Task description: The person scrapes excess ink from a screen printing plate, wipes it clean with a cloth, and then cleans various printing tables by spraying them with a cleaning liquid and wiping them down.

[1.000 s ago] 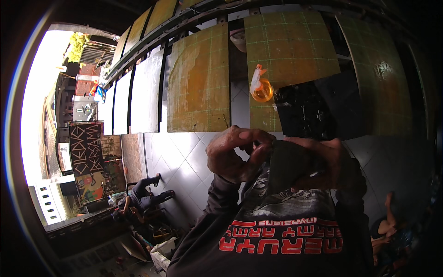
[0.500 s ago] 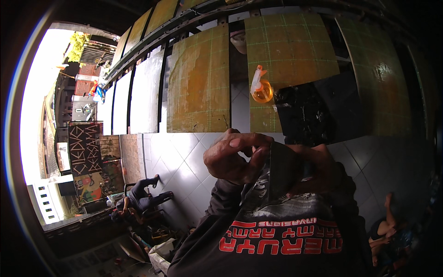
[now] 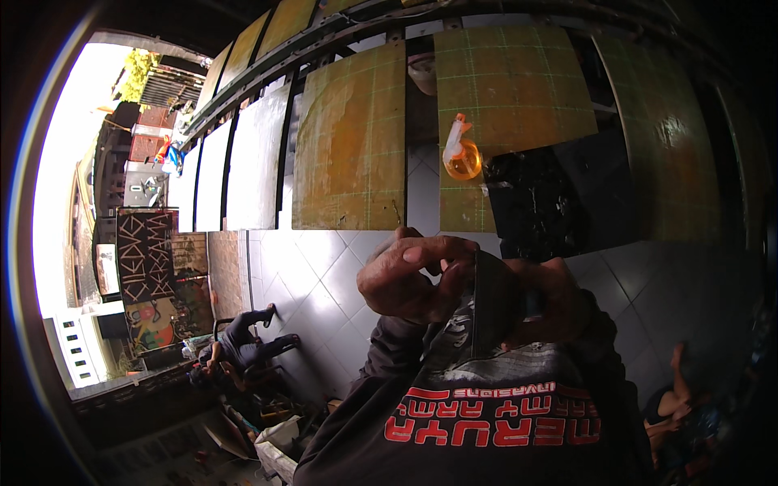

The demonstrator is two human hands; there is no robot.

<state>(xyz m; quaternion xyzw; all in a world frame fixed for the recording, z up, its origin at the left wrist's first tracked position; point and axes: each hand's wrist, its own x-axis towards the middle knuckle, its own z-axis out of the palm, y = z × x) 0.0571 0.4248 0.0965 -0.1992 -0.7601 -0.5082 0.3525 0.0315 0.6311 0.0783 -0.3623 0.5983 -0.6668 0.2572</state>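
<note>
In front of my chest, both hands hold a dark, thin, flat piece (image 3: 491, 296), its exact kind unclear in the shade. My left hand (image 3: 413, 277) pinches its upper left edge between thumb and curled fingers. On the other side my right hand (image 3: 551, 301) is bent around it, mostly in shadow. Just beyond the hands lies a black sheet (image 3: 563, 194) with shiny, creased patches, partly over a yellow-brown board (image 3: 515, 73) with green grid lines. On that board rests a spray bottle (image 3: 463, 158) with orange liquid and an orange-and-white head.
More yellow-brown boards (image 3: 348, 138) lie side by side on a dark metal frame (image 3: 243, 101), with gaps between them. Grey tiles (image 3: 324, 275) cover the floor. One person (image 3: 243, 344) sits at the left; another person (image 3: 673, 405) is low at the right.
The view has shifted slightly, so the boards and bottle sit a little further right. Both hands keep their hold on the dark piece, which has barely moved.
</note>
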